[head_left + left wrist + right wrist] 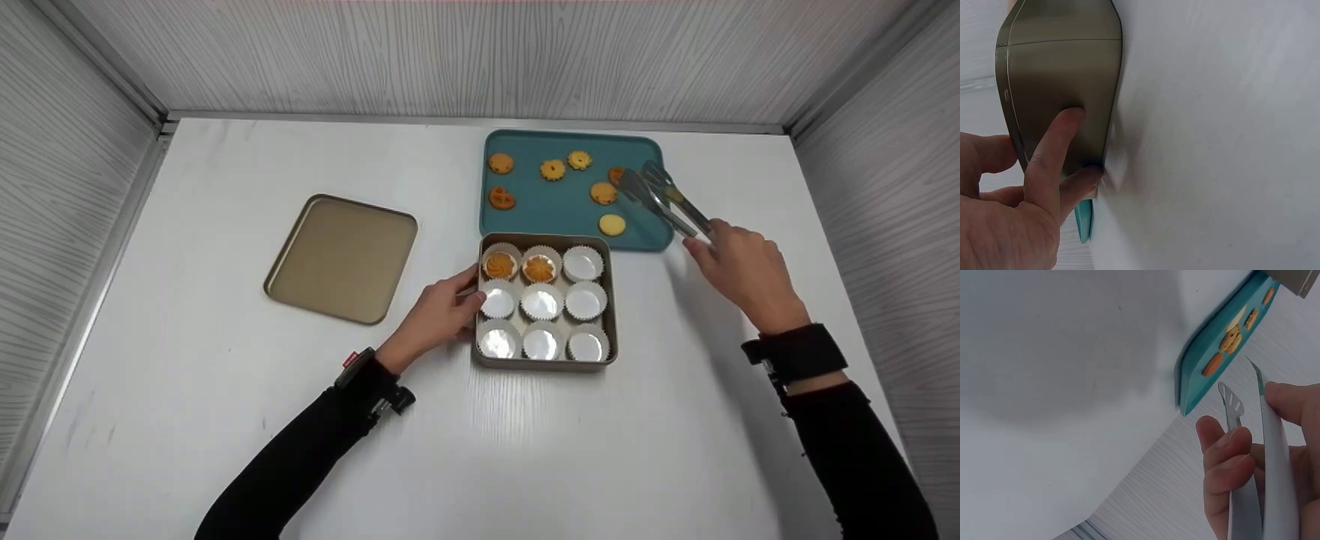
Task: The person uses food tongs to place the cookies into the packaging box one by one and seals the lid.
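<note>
My left hand (441,311) holds the left wall of a square metal tin (546,365), thumb at the rim and fingers (1053,152) against the outer side. Inside stand rows of white paper cups (586,301); two in the far row hold swirled cookies (499,265). In my right hand (750,274) is a pair of metal tongs (679,210), held over the right end of a teal tray (540,217). The tong ends (1233,400) stand apart with nothing between them, overlapping a brown cookie (615,175) in the head view.
Several cookies lie spread on the teal tray, among them a pretzel-shaped one (502,198), flower-shaped ones (553,170) and a pale round one (612,225). A flat metal lid (341,259) lies on the white table (420,450) at left. Grey panels (480,60) enclose the table.
</note>
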{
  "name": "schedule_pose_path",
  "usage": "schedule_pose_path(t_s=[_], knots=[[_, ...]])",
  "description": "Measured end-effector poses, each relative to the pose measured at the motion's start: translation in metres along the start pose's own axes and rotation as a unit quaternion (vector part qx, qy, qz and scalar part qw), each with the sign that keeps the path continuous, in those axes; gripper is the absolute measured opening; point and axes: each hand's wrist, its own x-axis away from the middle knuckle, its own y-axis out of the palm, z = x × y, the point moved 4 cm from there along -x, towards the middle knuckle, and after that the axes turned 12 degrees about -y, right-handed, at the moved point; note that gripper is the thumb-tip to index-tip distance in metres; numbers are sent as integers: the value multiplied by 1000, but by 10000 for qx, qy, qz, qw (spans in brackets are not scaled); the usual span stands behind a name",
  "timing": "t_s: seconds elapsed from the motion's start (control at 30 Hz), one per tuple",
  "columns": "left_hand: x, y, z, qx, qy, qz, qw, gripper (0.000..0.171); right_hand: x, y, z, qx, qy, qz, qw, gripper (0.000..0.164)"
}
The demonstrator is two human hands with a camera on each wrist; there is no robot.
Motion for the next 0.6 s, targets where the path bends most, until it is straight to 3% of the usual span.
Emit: schedule_pose_path(t_s=[0.3,0.6], knots=[[1,-1,0,-170,78,106,9998,56,-15,7,5,100,272,-296,9991,42],[1,-2,2,-146,109,89,9998,57,-24,10,5,244,218,-401,9987,42]])
